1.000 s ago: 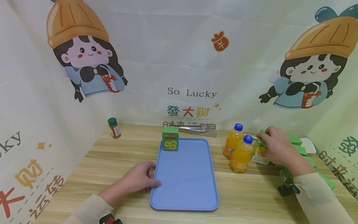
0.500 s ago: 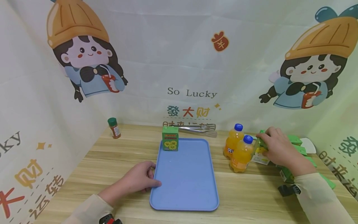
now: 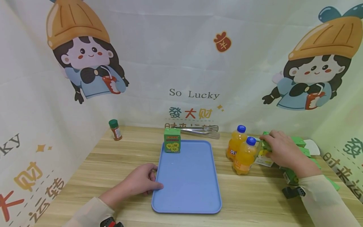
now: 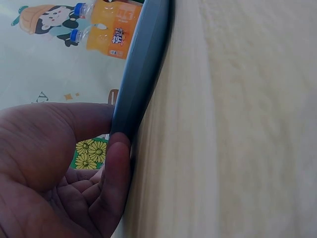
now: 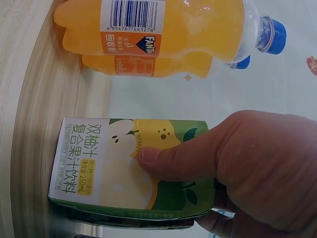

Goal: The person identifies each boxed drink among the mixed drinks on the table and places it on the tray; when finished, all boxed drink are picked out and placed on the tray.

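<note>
Two orange bottles [image 3: 243,160] stand between the left hand [image 3: 142,179], pinching the tray [image 3: 189,184], and right hand [image 3: 280,148], gripping a carton [image 5: 121,173]

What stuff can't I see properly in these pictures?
- Head view: how many green cartons there are; the right hand and its arm cover some.
- Head view: part of the metal tongs, behind the green box.
- Head view: the little jar's label, too small to read.
- Right wrist view: the back of the juice carton, turned away.
</note>
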### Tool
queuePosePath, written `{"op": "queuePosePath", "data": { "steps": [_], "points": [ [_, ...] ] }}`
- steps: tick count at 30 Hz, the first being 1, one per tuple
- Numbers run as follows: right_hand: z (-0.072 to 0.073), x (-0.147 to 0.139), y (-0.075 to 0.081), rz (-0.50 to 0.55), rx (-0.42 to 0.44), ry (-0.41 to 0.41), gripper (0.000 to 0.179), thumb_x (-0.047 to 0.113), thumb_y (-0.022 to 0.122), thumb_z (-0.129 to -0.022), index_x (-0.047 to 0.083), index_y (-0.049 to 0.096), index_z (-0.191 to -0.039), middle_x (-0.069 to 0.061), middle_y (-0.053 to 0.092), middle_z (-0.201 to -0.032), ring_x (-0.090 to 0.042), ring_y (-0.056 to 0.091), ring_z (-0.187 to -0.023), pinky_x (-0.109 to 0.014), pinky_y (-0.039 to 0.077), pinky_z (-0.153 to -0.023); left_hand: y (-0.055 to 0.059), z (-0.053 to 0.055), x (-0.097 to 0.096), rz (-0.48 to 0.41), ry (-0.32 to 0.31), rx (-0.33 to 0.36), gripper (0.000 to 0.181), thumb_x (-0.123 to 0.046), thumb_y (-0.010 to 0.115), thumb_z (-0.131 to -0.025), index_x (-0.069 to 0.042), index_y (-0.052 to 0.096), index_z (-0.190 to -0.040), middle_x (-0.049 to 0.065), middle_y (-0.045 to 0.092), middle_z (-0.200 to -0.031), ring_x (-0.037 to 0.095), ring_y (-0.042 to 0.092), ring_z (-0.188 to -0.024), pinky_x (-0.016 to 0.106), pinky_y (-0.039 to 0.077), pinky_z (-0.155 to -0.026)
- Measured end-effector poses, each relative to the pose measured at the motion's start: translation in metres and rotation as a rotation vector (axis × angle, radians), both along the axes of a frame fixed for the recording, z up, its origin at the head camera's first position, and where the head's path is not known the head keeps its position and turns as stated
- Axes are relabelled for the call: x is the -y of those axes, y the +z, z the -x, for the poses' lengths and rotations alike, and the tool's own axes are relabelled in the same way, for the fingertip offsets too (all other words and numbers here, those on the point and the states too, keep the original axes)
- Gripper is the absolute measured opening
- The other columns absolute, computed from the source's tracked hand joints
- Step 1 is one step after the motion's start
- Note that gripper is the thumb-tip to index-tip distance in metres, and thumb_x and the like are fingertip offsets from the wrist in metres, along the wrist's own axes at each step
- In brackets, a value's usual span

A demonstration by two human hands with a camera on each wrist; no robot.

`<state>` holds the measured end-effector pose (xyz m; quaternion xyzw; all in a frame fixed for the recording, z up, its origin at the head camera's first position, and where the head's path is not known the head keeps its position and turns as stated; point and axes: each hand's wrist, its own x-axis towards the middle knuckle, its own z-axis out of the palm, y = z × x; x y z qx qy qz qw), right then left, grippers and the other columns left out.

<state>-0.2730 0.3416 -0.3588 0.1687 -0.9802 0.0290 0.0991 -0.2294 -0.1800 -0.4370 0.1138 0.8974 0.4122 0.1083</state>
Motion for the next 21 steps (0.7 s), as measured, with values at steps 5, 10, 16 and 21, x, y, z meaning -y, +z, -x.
{"op": "queuePosePath", "data": {
  "steps": [5, 10, 16, 21],
  "points": [
    [0.0010, 0.0005, 0.0009, -0.001, 0.013, 0.006, 0.060, 0.002, 0.093, -0.087, -0.008, 0.067, -0.141, -0.020, 0.066, -0.114, -0.042, 0.059, -0.107, -0.066, 0.052, -0.103, -0.0001, -0.0004, -0.0001, 0.001, 0.002, -0.001, 0.069, -0.014, 0.096, -0.088, 0.012, 0.060, -0.141, 0.006, 0.066, -0.079, 0.019, 0.065, -0.060, 0.037, 0.058, -0.055],
    [0.0007, -0.0002, 0.0008, -0.011, 0.009, 0.017, 0.057, 0.002, 0.093, -0.087, -0.011, 0.068, -0.137, -0.020, 0.066, -0.111, -0.042, 0.061, -0.106, -0.065, 0.054, -0.102, 0.0002, -0.0008, -0.0006, 0.002, 0.007, 0.001, 0.069, -0.014, 0.096, -0.088, 0.012, 0.060, -0.141, 0.006, 0.066, -0.080, 0.019, 0.065, -0.061, 0.037, 0.058, -0.055],
    [-0.0005, 0.0006, 0.0021, -0.006, 0.022, 0.008, 0.055, 0.003, 0.092, -0.087, -0.011, 0.069, -0.134, -0.021, 0.068, -0.110, -0.044, 0.063, -0.107, -0.066, 0.055, -0.101, 0.0002, -0.0010, -0.0007, 0.004, 0.012, 0.001, 0.069, -0.014, 0.096, -0.088, 0.011, 0.061, -0.141, 0.006, 0.066, -0.080, 0.019, 0.065, -0.061, 0.037, 0.058, -0.055],
    [-0.0013, 0.0017, 0.0040, 0.019, 0.078, -0.021, 0.058, 0.006, 0.090, -0.091, -0.009, 0.066, -0.141, -0.031, 0.071, -0.131, -0.053, 0.067, -0.119, -0.071, 0.053, -0.104, -0.0004, -0.0006, -0.0002, 0.005, 0.010, 0.000, 0.069, -0.015, 0.096, -0.088, 0.011, 0.061, -0.141, 0.006, 0.066, -0.081, 0.019, 0.065, -0.061, 0.037, 0.058, -0.055]
  ]
}}
